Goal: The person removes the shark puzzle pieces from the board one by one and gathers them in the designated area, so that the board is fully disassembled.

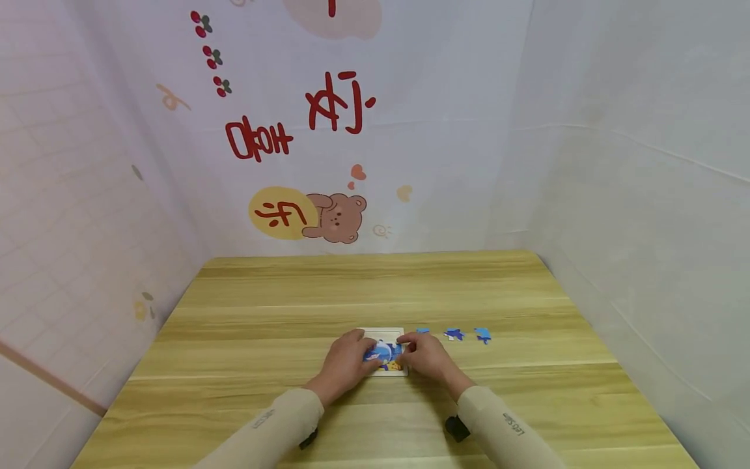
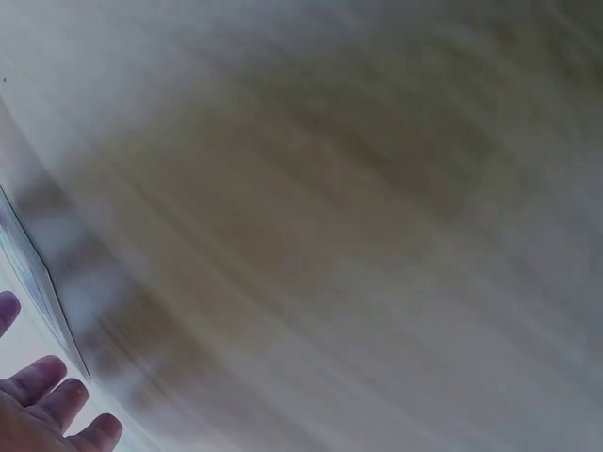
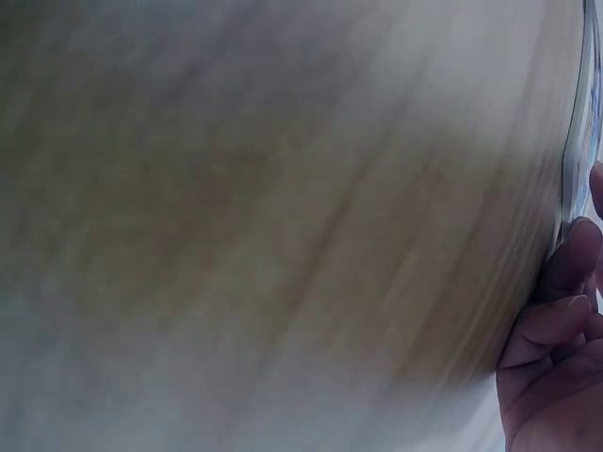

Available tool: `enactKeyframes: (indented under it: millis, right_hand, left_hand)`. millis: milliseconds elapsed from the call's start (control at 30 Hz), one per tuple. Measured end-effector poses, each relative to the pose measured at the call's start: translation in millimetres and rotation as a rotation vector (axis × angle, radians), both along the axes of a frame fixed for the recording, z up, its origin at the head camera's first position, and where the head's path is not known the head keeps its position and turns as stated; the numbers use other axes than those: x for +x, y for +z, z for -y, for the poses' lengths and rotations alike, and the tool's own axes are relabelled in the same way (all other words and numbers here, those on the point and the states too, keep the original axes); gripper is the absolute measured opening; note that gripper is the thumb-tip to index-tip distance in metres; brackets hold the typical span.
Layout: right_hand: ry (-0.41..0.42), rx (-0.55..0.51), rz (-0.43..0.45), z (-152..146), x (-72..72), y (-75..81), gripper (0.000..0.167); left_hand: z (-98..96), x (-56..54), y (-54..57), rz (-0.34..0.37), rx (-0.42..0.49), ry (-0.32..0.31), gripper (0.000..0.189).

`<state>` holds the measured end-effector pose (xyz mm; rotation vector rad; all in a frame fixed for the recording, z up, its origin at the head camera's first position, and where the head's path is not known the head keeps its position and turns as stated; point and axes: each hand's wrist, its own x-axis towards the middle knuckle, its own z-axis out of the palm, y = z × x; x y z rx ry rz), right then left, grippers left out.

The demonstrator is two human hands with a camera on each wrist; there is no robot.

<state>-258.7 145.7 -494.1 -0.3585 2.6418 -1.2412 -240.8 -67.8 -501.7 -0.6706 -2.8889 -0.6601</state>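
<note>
In the head view a white-framed jigsaw puzzle (image 1: 383,353) lies on the table, its lower part filled with a blue and white picture with some yellow. Its upper part shows bare pale backing. My left hand (image 1: 347,358) rests over the puzzle's left side, index finger and thumb reaching onto the picture; the left wrist view shows its other fingers (image 2: 61,405) loosely extended. At the right side, my right hand (image 1: 430,357) pinches a blue puzzle piece (image 1: 398,349) between thumb and index finger, partly hidden. Its other fingers (image 3: 556,325) are curled in the right wrist view.
Three loose puzzle pieces lie right of the frame: one partly behind the right hand (image 1: 423,331), a dark blue and white piece (image 1: 454,334) and a light blue piece (image 1: 483,335). The wooden table (image 1: 263,312) meets printed cloth walls (image 1: 445,163) behind and at both sides.
</note>
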Motion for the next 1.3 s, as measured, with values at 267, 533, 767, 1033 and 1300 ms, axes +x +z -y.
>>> enactKeyframes:
  millis: [267,533,767,1033,1300]
  right_hand:
    - [0.003,0.029,-0.015,1,0.1,-1.0,0.035]
    - [0.028,0.057,-0.028,1,-1.1,-2.8,0.036]
    - [-0.002,-0.058,0.063,-1,-4.5,-2.5,0.033]
    - [-0.025,-0.059,0.025,-1,-3.9,-0.3,0.031]
    - [-0.008,-0.037,-0.013,2,-4.0,-3.8,0.029]
  left_hand:
    - [-15.3,4.5,3.1,-0.036,-0.1,0.035,0.044]
    - [-22.4,7.2,-3.5,-0.015,-0.138,0.113,0.041]
    - [-23.8,6.8,-5.0,-0.001,-0.12,0.119,0.041]
    - [-25.1,5.7,-1.5,0.009,-0.116,0.112,0.042]
    - [-25.1,8.1,-1.1,0.001,-0.105,0.118,0.038]
